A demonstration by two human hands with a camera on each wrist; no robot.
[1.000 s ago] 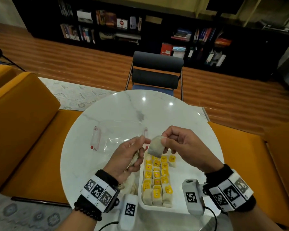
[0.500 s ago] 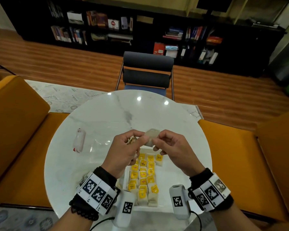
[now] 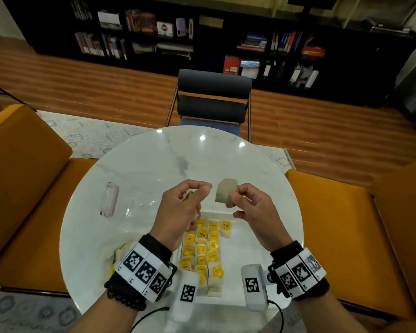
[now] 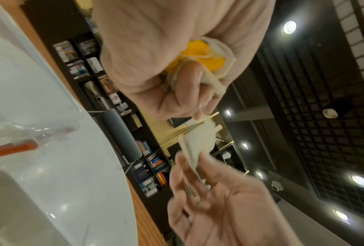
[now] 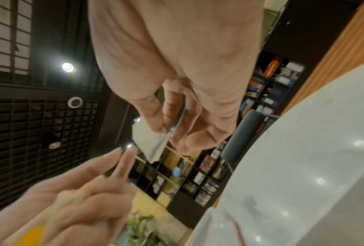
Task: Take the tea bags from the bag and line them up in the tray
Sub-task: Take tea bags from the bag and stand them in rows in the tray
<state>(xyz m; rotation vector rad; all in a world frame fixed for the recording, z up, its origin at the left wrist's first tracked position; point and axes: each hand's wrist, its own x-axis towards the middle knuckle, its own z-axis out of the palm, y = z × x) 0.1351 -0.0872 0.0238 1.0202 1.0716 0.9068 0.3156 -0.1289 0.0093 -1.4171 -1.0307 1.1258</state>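
One tea bag [image 3: 223, 192] is pinched in the right hand [image 3: 255, 212] above the tray [image 3: 235, 255]; the left hand [image 3: 180, 210] clutches a bunch more. Looks mid-placement to me, next it goes down beside the rows.

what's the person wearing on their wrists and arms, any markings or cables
Both the left hand and right hand are bare. Each wrist has a black cuff under a white band printed with black square tag markers, plus a white camera block bearing its own tag and trailing a thin black cable. The left wrist also has a black bead bracelet.
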